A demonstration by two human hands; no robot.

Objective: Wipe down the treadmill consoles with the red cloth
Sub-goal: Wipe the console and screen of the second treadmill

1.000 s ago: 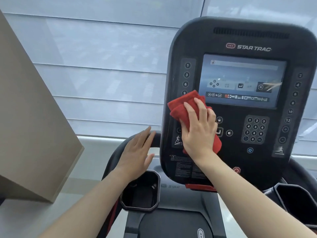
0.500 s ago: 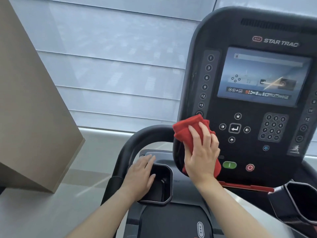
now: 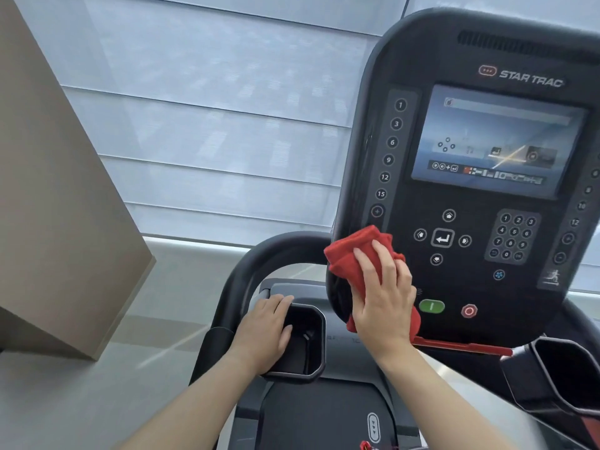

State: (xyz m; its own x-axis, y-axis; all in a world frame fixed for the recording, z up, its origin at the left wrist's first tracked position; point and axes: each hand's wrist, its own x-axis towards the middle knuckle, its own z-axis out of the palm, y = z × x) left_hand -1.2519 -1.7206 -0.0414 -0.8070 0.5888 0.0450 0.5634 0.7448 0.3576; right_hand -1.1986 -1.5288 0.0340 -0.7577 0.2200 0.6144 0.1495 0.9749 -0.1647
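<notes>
A black Star Trac treadmill console fills the right side, with a lit screen, number keys and green and red buttons. My right hand presses a bunched red cloth flat against the console's lower left corner, fingers spread over it. My left hand rests palm down on the rim of the left cup holder, holding nothing.
A curved black handrail arcs behind the left cup holder. A second cup holder sits at the lower right. A red safety strip runs under the console. A tan slanted pillar stands at left, with window blinds behind.
My right hand slid the red cloth down from beside the screen to the console's lower left corner. My left hand dropped from the handrail onto the cup holder rim.
</notes>
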